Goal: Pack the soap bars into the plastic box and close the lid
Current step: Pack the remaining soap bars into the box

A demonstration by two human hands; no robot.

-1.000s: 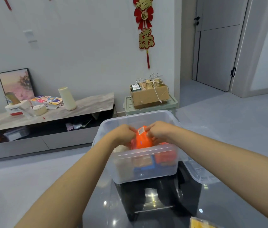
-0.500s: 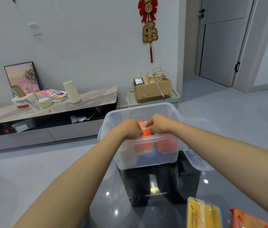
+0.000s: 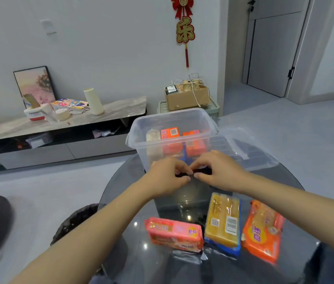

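A clear plastic box [image 3: 139, 128] stands open at the far side of a dark glass table [image 3: 192, 267]. Inside it stand two orange soap packs [image 3: 169, 133] and a pale one [image 3: 152, 135]. Its clear lid [image 3: 244, 148] lies beside it on the right. My left hand [image 3: 167, 177] and my right hand [image 3: 216, 171] hover empty just in front of the box, fingertips nearly touching, fingers loosely curled. Near me lie a pink soap pack [image 3: 175, 233], a yellow soap pack [image 3: 223, 221] and an orange soap pack [image 3: 261, 230].
A dark bin [image 3: 75, 222] stands on the floor left of the table. A low marble-topped cabinet [image 3: 110, 111] with clutter runs along the far wall. A cardboard box [image 3: 186, 97] sits on a green crate behind the plastic box. A door is at the far right.
Both hands let go of the orange soap pack inside the box and pulled back out toward me. The view tilted down, showing three soap packs on the table.
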